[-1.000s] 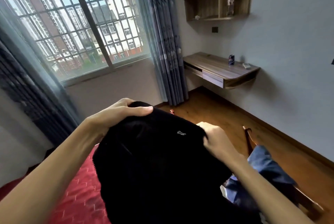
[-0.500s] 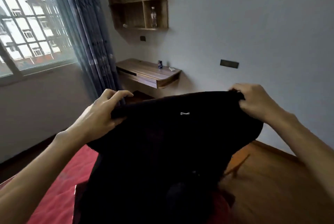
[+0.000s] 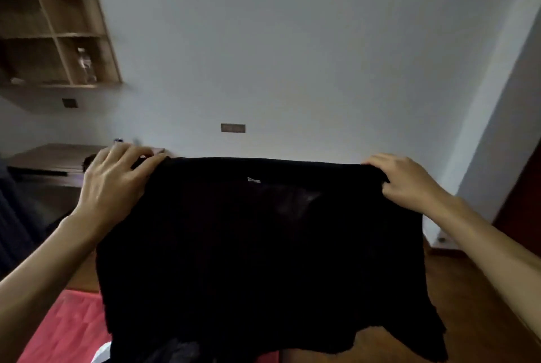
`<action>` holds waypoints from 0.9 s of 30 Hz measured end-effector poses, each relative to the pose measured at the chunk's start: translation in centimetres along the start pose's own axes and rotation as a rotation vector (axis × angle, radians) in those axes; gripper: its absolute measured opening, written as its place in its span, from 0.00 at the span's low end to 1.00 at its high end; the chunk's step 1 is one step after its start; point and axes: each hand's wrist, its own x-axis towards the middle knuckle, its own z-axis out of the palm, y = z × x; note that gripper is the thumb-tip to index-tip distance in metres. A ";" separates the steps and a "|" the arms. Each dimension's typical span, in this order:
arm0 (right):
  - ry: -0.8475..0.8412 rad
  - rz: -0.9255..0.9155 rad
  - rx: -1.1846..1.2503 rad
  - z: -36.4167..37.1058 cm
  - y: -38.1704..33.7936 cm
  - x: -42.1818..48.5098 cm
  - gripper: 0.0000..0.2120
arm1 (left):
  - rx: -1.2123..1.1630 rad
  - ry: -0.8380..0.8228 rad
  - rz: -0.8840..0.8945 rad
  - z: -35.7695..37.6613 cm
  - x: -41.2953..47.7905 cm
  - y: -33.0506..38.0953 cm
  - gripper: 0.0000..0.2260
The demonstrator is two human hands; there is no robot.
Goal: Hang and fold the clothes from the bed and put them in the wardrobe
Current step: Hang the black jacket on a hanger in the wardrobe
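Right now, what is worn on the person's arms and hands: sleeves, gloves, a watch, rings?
Nothing visible. The left hand and right hand are bare, no gloves or rings; the left forearm and right forearm are bare to the frame's edge, no sleeve, watch or bracelet.

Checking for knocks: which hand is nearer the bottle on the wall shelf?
Left. The left hand grips the black garment below the bottle; the right hand grips its other corner, far to the right.
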 end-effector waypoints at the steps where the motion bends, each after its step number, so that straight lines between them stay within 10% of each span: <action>1: -0.010 0.076 -0.024 -0.6 1.9 -2.2 0.15 | -0.034 -0.050 -0.003 0.7 1.0 1.5 0.17; 7: 0.041 0.452 -0.047 -6.5 9.1 -12.8 0.17 | -0.197 -0.509 -0.271 2.7 9.3 15.3 0.10; 10: 0.039 0.623 -0.003 -10.4 11.8 -17.5 0.04 | -0.537 -0.643 -0.405 2.9 12.6 23.3 0.08; 17: 0.037 1.172 0.382 -17.3 14.5 -29.2 0.12 | -1.136 -1.173 -0.449 -3.2 17.6 41.1 0.13; 27: 0.453 1.128 0.661 -22.4 13.9 -39.7 0.18 | -1.709 -1.319 -0.335 -17.2 19.9 67.4 0.17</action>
